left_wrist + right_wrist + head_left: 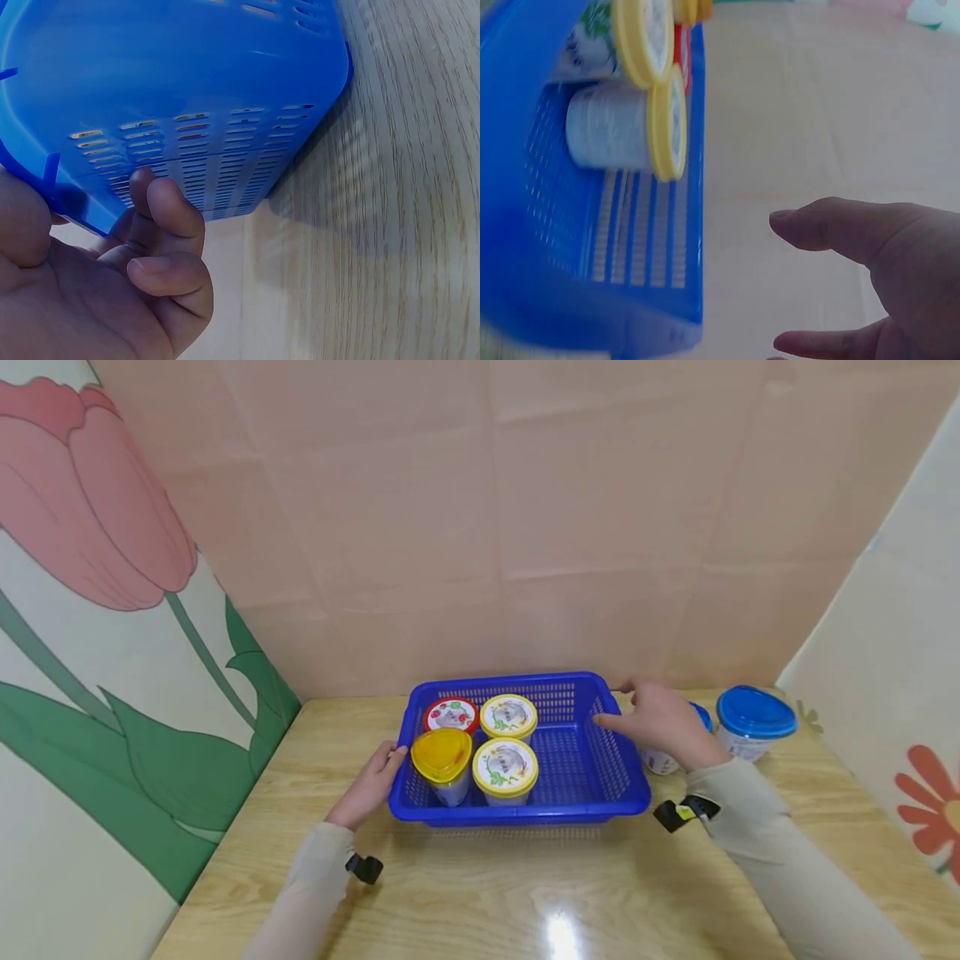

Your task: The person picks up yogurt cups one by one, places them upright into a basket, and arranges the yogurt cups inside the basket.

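A blue slotted plastic basket stands on the table with tubs in its left half. These are a red-lidded tub, a tub with a plain yellow lid and two tubs with printed yellow-rimmed lids, one behind and one in front. My left hand grips the basket's left rim, thumb on top and fingers curled below, as the left wrist view shows. By the right rim is my right hand, thumb and fingers spread; in the right wrist view it is apart from the basket.
Right of the basket, a large blue-lidded tub stands on the wooden table. A smaller blue-lidded tub is partly hidden behind my right hand. A covered wall rises behind, with painted walls at both sides.
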Demonstrator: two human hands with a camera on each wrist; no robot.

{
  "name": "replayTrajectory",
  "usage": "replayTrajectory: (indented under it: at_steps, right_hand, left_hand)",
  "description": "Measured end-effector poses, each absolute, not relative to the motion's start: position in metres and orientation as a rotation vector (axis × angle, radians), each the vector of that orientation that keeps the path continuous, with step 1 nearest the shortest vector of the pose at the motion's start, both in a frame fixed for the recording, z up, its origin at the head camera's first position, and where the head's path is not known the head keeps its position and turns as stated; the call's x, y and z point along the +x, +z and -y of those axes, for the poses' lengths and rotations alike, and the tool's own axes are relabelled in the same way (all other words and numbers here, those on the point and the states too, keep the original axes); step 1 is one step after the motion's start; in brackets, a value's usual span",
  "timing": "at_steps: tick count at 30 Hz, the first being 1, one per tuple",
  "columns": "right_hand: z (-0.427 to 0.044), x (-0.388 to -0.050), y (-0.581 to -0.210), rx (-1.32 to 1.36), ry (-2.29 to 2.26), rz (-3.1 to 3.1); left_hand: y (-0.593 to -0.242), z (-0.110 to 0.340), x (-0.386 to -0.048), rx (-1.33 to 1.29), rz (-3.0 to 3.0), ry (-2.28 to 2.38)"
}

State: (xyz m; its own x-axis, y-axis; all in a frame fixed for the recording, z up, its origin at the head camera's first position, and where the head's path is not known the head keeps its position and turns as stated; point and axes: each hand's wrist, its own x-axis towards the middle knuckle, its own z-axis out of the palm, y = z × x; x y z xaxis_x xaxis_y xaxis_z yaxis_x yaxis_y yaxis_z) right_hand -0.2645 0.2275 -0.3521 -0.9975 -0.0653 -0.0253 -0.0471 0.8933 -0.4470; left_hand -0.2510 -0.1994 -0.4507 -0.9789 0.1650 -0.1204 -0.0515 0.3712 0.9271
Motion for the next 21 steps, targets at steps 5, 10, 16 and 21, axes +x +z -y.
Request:
replayTrajectory:
  at_steps: [5, 10, 16, 21]
  right_hand:
    - [-0.249, -0.264, -0.36, 0.021, -0.698, -3.021]
    - [-0.269, -0.262, -0.368, 0.085, -0.662, -3.055]
    - [-0.287, -0.261, -0.382, 0.115, -0.634, -3.107]
    - [-0.296, -0.258, -0.387, 0.176, -0.615, -3.09]
  left_hand:
    - [-0.452, 0.2, -0.252, 0.108, -2.436, 1.662]
    - [-0.453, 0.2, -0.253, 0.104, -2.426, 1.67]
    - [-0.454, 0.2, -0.254, 0.114, -2.446, 1.665]
    - [-0.455, 0.2, -0.254, 0.112, -2.457, 1.66]
